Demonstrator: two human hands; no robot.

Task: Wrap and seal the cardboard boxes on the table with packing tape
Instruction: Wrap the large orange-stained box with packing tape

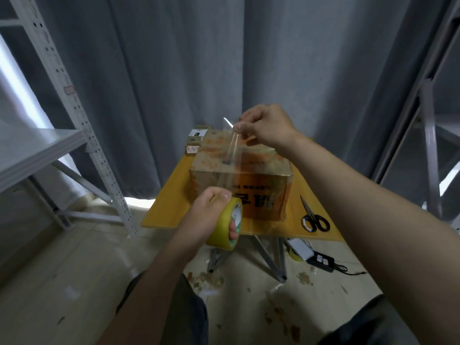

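Head view: left hand (pixel 207 215) gripping tape roll (pixel 227 224), fingers curled through core, at box (pixel 240 180) near face. Right hand (pixel 263 125) pinching tape end (pixel 234 140) above box top. Box sitting mid-table (pixel 169 207), long axis left-right. Step: pulling strip out, running near-far. Next: likely pressing end onto top, scissors (pixel 314 219) nearby.

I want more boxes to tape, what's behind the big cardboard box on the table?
A few small boxes peek out behind the big cardboard box, at its far left corner. The box and the right hand hide anything else there.
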